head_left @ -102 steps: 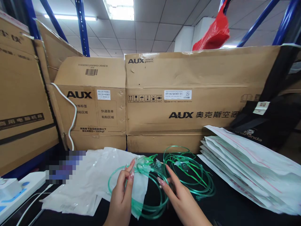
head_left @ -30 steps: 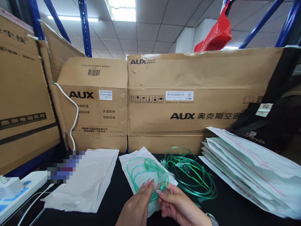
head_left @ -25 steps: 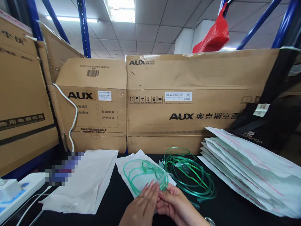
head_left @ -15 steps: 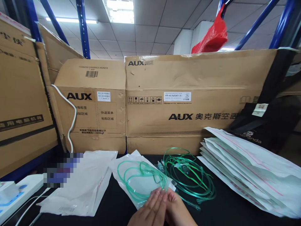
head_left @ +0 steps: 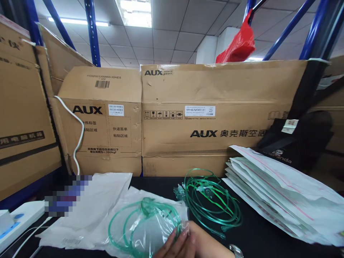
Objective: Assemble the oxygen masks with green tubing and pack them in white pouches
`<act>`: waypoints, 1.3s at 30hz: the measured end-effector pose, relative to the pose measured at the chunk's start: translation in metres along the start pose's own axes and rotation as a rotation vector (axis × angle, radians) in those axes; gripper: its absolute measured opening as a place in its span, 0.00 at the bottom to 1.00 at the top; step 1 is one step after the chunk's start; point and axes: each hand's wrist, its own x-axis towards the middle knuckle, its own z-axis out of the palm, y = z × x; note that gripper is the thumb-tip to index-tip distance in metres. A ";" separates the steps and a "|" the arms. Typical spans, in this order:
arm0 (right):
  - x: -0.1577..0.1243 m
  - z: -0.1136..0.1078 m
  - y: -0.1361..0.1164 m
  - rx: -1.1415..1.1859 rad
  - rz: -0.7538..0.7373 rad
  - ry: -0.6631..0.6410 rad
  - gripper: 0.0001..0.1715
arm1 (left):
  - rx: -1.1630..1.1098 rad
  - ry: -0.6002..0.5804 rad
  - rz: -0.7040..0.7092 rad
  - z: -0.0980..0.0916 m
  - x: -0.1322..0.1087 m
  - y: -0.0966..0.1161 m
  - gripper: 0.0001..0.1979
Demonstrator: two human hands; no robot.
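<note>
My left hand (head_left: 167, 249) and my right hand (head_left: 200, 243) meet at the bottom edge, fingers pressed together. They pinch the right end of a clear plastic pouch (head_left: 161, 200). A coil of green tubing (head_left: 142, 225) lies in or against this pouch; I cannot tell which. The pouch spreads left over the black table (head_left: 258, 233). A second coil of green tubing (head_left: 212, 202) lies loose on the table just right of the pouch, untouched. A watch (head_left: 236, 250) shows on my right wrist.
A fanned stack of white pouches (head_left: 271, 188) lies at the right, a black bag (head_left: 303, 143) behind it. More white pouches (head_left: 91, 202) lie at the left by a white power strip (head_left: 18, 218). Cardboard boxes (head_left: 204, 118) wall the back.
The pouch with the green coil has swung left and now looks puffed and clear over the coil. My hands have sunk lower in view, still together at its right end.
</note>
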 end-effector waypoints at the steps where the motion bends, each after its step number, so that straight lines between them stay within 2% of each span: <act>1: -0.001 -0.001 0.000 -0.006 0.022 0.019 0.19 | -0.039 -0.004 -0.015 0.000 -0.002 -0.002 0.17; 3: 0.000 -0.002 0.000 0.003 0.064 0.059 0.21 | -0.133 -0.127 -0.043 -0.002 -0.006 -0.011 0.15; 4: 0.001 -0.002 0.000 0.013 0.084 0.051 0.24 | -0.169 -0.180 -0.110 -0.003 -0.009 -0.019 0.16; 7: 0.006 0.000 -0.001 0.061 0.116 0.042 0.31 | -0.154 -0.464 -0.381 -0.007 -0.022 -0.045 0.21; 10: 0.011 0.003 0.002 0.039 0.107 0.046 0.27 | -0.119 -0.615 -0.534 -0.006 -0.033 -0.063 0.27; 13: 0.011 0.004 0.007 -0.024 0.113 0.055 0.25 | -0.211 -0.692 -0.596 -0.006 -0.034 -0.065 0.28; 18: 0.008 0.005 0.010 -0.039 0.160 0.102 0.21 | -0.277 -0.725 -0.756 -0.014 -0.018 -0.062 0.18; 24: 0.004 0.003 0.000 0.175 0.229 0.051 0.19 | -0.399 -0.777 -0.853 -0.017 -0.014 -0.070 0.13; 29: 0.010 -0.021 -0.001 -0.029 0.156 0.135 0.20 | -0.521 -0.709 -0.898 -0.015 -0.016 -0.071 0.12; 33: 0.013 -0.034 -0.004 -0.071 0.089 0.161 0.20 | -0.603 -0.701 -0.909 -0.017 -0.016 -0.075 0.11; 36: 0.012 -0.032 -0.009 -0.003 0.047 0.176 0.22 | -0.640 -0.660 -0.911 -0.017 -0.018 -0.077 0.10; 39: 0.007 -0.026 -0.015 0.181 0.019 0.155 0.21 | -0.651 -0.631 -0.920 -0.015 -0.021 -0.077 0.11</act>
